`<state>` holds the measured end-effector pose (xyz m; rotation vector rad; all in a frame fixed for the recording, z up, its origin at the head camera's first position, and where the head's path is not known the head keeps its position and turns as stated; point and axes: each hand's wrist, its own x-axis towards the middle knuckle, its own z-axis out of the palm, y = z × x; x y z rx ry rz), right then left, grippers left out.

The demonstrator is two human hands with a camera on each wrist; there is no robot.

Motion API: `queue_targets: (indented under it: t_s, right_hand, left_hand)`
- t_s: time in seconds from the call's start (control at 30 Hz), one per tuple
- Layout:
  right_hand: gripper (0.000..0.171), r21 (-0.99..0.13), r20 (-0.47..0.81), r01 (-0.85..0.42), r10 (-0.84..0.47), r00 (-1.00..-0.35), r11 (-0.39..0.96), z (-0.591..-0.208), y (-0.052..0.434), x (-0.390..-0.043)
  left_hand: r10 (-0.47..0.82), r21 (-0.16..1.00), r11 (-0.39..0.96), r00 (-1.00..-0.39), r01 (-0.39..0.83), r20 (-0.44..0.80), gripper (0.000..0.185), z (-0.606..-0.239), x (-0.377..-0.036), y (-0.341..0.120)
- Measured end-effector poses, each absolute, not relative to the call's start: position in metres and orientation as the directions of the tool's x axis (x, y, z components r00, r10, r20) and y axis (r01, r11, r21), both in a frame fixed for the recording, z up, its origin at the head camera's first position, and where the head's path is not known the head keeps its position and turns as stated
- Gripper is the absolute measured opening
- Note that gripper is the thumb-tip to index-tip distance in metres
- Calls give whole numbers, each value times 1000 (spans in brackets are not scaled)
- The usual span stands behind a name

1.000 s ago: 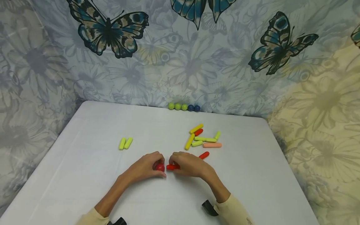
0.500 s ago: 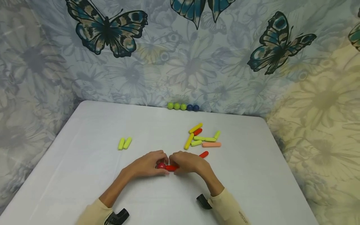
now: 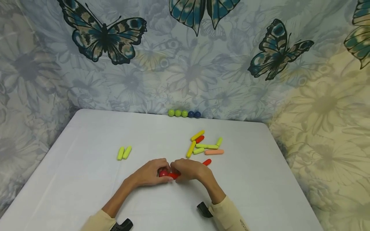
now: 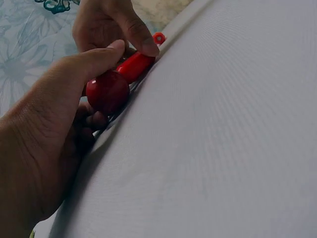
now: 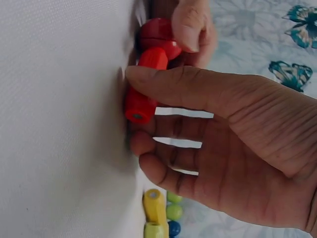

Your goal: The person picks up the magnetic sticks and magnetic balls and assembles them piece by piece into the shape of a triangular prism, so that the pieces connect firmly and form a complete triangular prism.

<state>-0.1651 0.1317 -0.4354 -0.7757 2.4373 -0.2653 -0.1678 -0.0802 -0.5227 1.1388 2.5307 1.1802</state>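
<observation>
At the left, two lime sticks (image 3: 120, 153) lie side by side on the white, finely textured table (image 3: 72, 179). Next, the left hand (image 3: 154, 173) curls its fingers round a glossy, round red ball (image 3: 163, 173) in front of the person. Against the ball's right side sits the end of a red stick (image 3: 174, 175), its long axis running roughly from hand to hand; the right hand (image 3: 188, 170) pinches it between thumb and fingers. So the ball lies leftward of the right fingers, along the stick, and that alignment seems what matters. The stick looks like smooth, hard plastic with faceted flanks and a grey spot in its end. Farther right, a second red stick (image 3: 207, 162) lies partly hidden behind the right hand, near a smooth salmon stick (image 3: 214, 152).
</observation>
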Motion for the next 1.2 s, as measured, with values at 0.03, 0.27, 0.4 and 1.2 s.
queue_targets:
  t_s: [0.03, 0.27, 0.4, 1.2]
  right_hand:
    - [20, -354, -459, -463, -582, -671, 812, -435, 132, -165]
    - [38, -417, -476, -421, -588, -654, 806, -423, 144, -170]
    - [45, -470, -435, -388, -591, -680, 793, -408, 157, -185]
    - [62, -423, -117, -131, -197, -973, 897, -449, 220, -355]
  left_hand:
    - [682, 697, 404, -703, 592, 202, 21, -524, -168, -81]
    - [697, 667, 382, -673, 640, 246, 16, -523, -169, -80]
    - [708, 652, 383, -662, 655, 248, 17, -523, -171, -80]
    - [719, 648, 352, -638, 676, 276, 21, -527, -169, -83]
